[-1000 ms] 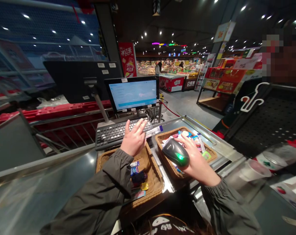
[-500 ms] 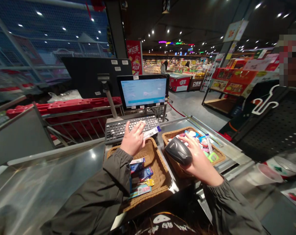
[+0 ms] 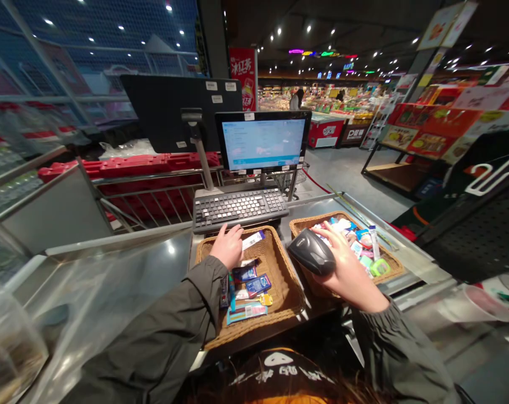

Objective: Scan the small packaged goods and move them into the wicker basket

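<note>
Okay, left basket is beside right basket. Right hand grips black scanner over the right one. Left hand is above the left one; white-blue packet lies right against its fingers, can't tell if pinched.

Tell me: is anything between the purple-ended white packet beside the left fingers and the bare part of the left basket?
Nothing visible stands between the white packet, beside the left fingers, and the bare weave of the left basket. The other packets lie nearer the person; the scanner is off to the right.
</note>
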`<state>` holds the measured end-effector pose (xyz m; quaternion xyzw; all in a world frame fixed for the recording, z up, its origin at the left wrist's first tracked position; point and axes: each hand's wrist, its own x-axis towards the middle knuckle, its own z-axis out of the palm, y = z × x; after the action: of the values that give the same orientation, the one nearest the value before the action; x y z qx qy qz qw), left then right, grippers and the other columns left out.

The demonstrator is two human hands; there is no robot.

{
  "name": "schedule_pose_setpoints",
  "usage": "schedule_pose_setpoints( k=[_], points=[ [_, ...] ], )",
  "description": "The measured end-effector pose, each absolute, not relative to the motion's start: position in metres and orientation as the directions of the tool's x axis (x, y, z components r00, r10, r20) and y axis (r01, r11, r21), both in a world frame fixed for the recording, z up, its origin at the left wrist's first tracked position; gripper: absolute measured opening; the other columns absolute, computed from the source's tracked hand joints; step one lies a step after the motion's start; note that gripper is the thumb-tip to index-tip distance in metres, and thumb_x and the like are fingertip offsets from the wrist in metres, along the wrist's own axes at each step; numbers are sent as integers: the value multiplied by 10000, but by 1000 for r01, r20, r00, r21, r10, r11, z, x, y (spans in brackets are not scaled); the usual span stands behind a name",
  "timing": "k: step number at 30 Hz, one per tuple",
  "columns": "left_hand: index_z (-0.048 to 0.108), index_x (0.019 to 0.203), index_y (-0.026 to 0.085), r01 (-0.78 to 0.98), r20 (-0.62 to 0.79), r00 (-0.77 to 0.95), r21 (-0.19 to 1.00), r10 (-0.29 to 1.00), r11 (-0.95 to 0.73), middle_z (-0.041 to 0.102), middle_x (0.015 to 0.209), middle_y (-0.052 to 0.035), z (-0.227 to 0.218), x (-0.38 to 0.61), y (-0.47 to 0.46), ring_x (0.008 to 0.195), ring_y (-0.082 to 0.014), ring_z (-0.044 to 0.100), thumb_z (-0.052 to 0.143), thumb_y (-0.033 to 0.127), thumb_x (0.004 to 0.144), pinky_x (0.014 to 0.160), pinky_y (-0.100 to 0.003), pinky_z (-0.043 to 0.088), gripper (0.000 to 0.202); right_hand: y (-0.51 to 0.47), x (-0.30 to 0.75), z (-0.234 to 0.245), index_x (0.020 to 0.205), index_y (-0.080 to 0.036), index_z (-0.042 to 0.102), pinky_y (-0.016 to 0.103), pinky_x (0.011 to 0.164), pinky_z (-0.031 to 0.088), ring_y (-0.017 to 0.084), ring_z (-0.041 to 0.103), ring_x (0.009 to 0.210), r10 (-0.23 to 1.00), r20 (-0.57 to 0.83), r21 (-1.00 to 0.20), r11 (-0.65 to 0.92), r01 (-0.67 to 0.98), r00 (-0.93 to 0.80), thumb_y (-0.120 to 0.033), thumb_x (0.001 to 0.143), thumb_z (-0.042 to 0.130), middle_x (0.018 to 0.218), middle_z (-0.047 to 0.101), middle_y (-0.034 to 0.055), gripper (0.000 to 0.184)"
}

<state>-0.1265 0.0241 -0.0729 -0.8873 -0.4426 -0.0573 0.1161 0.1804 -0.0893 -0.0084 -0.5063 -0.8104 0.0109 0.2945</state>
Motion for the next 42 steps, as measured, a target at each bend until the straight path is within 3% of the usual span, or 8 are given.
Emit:
schedule_pose_setpoints(
  k=[5, 15, 21, 25, 30, 37, 42],
  points=[
    [744, 936, 149, 817, -77, 564, -94, 822, -570, 640, 1268, -157, -113, -135, 24, 1288, -315, 485, 592, 276, 778, 1137, -512, 265, 253, -88, 177, -11, 1209, -179, 587, 656, 1147, 246, 399, 249, 1440, 830, 450, -309, 491, 815, -330, -260, 735, 616, 1407, 487, 150, 481],
    [737, 858, 142, 841, -320, 489, -71, 811, -536, 711, 1014, -189, -153, -132, 23, 1050, -332, 627, 699, 268, 684, 1021, -494, 377, 218, -90, 175, -9, 1248, -186, 565, 660, 1151, 228, 390, 242, 1447, 834, 447, -303, 480, 823, -323, -252, 739, 613, 1425, 481, 146, 516],
    [735, 954, 193, 797, -242, 585, -8, 774, -604, 674, 1201, -147, -123, -115, 28, 1171, -313, 581, 665, 399, 775, 1077, -517, 343, 281, -96, 203, -7, 1351, -189, 477, 625, 1138, 278, 386, 279, 1432, 845, 490, -317, 400, 860, -213, -252, 725, 630, 1411, 490, 147, 647],
    [714, 1042, 233, 742, -92, 670, 38, 737, -669, 556, 1405, -85, -86, -77, 33, 1334, -272, 455, 578, 506, 868, 1159, -498, 258, 351, -103, 237, -9, 1271, -175, 530, 630, 1124, 286, 397, 326, 1403, 828, 548, -298, 328, 896, -121, -318, 752, 640, 1363, 510, 163, 550],
    [725, 1012, 223, 701, 147, 693, 93, 706, -707, 537, 1425, -101, -59, -9, 44, 1353, -301, 430, 587, 524, 868, 1152, -566, 259, 361, -111, 269, -9, 1295, -179, 500, 643, 1114, 290, 407, 303, 1418, 814, 580, -317, 253, 914, -25, -356, 769, 639, 1364, 508, 176, 572],
    [727, 1002, 215, 768, 90, 631, 67, 770, -637, 530, 1417, -116, -80, 94, 75, 1355, -332, 403, 593, 536, 840, 1140, -596, 247, 384, -115, 297, -5, 1357, -210, 422, 676, 1123, 250, 417, 285, 1428, 843, 538, -364, 214, 907, 17, -309, 729, 644, 1386, 491, 164, 674],
    [731, 981, 120, 800, 62, 596, 29, 800, -599, 609, 1253, -197, -100, 150, 91, 1228, -355, 505, 597, 535, 828, 1037, -497, 376, 463, -111, 318, -2, 1381, -222, 395, 676, 1141, 214, 407, 277, 1435, 848, 529, -375, 214, 902, 18, -310, 739, 630, 1403, 477, 159, 690]
  ],
)
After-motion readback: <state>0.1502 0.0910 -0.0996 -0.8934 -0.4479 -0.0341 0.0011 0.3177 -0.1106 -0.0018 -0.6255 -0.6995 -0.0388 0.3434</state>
